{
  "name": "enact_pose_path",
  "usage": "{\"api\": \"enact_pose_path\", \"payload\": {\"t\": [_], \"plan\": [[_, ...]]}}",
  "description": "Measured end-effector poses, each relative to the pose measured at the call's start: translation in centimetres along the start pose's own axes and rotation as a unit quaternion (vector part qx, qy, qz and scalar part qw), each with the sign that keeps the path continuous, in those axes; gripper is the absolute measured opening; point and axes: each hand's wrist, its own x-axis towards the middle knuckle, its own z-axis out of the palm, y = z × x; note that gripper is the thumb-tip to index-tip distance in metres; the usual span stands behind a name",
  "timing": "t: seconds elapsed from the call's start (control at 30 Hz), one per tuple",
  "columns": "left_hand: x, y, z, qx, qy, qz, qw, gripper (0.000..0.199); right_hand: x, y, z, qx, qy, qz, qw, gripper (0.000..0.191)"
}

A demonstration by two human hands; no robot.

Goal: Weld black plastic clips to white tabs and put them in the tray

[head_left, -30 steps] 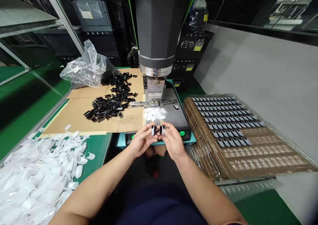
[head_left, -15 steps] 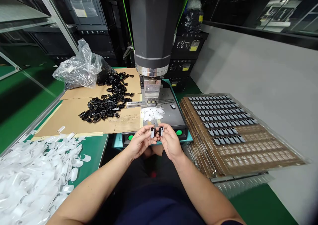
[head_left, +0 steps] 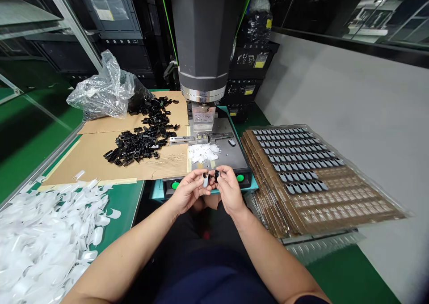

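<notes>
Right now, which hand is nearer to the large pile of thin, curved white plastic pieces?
Left. The left hand is to the right of the pile, not touching it; the right hand is farther right, beyond the left hand.

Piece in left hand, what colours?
The piece in the left hand is whitish and black; shows best in the head view.
</notes>
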Motion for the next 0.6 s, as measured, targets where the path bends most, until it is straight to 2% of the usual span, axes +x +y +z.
{"api": "enact_pose_path", "payload": {"t": [0.6], "plan": [[0.04, -0.14, -0.19, 0.007, 0.003, 0.002, 1.0, 0.042, -0.16, 0.5, -0.18, -0.027, -0.005, -0.027, 0.999, 0.032]]}}
